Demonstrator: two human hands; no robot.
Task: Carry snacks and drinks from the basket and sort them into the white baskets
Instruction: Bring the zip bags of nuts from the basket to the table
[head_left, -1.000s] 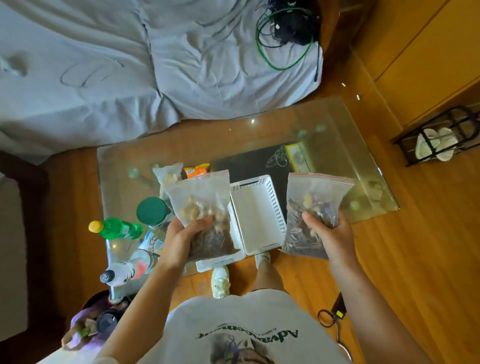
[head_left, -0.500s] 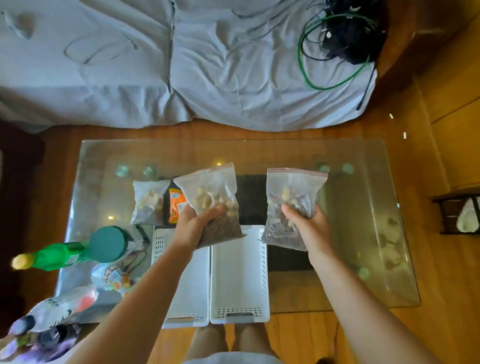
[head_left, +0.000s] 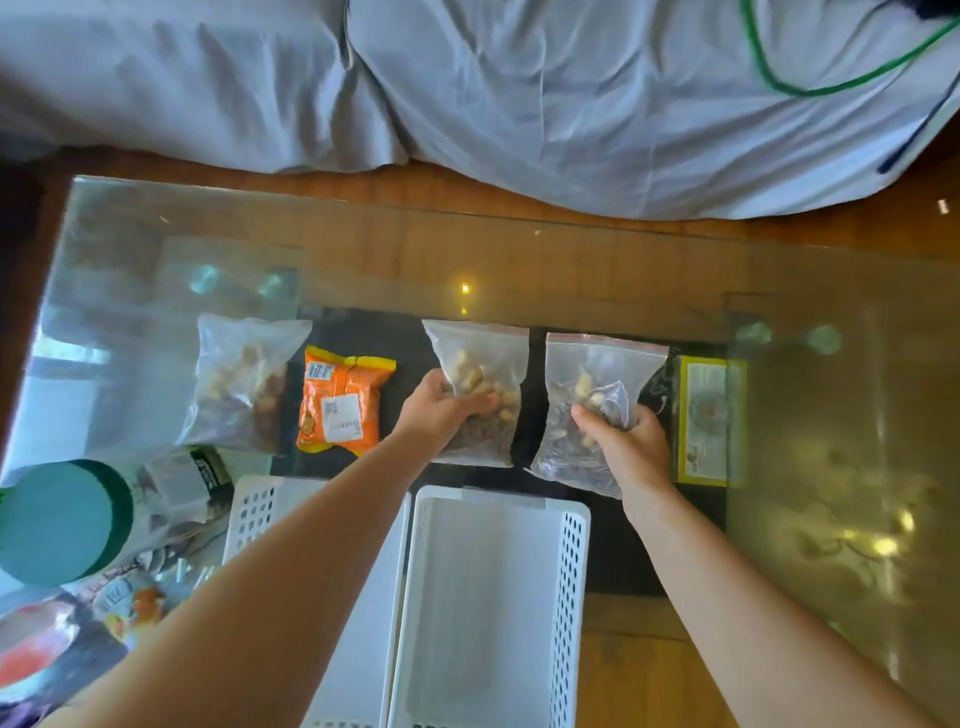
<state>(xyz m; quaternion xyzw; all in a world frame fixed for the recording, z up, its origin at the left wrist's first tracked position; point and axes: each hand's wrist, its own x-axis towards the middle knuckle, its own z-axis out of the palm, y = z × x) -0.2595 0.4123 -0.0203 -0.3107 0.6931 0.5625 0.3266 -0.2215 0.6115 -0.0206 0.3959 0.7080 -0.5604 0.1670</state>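
Your left hand (head_left: 441, 410) gripped clear snack bag (head_left: 480, 389) by lower half; your right hand (head_left: 626, 441) gripped second snack bag (head_left: 592, 410) same way. Both bags lay side by side on glass table (head_left: 519, 260), zip ends pointing away from you, just beyond far rim of white baskets (head_left: 493, 597). Baskets sat between your forearms, long axis running toward you; right-hand basket nearer both bags. Further left: third clear bag (head_left: 244, 384), orange packet (head_left: 340, 405). Likely move: draw bags back and drop in.

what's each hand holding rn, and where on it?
Left hand grips a clear snack bag at its middle; right hand grips another bag at its lower middle.
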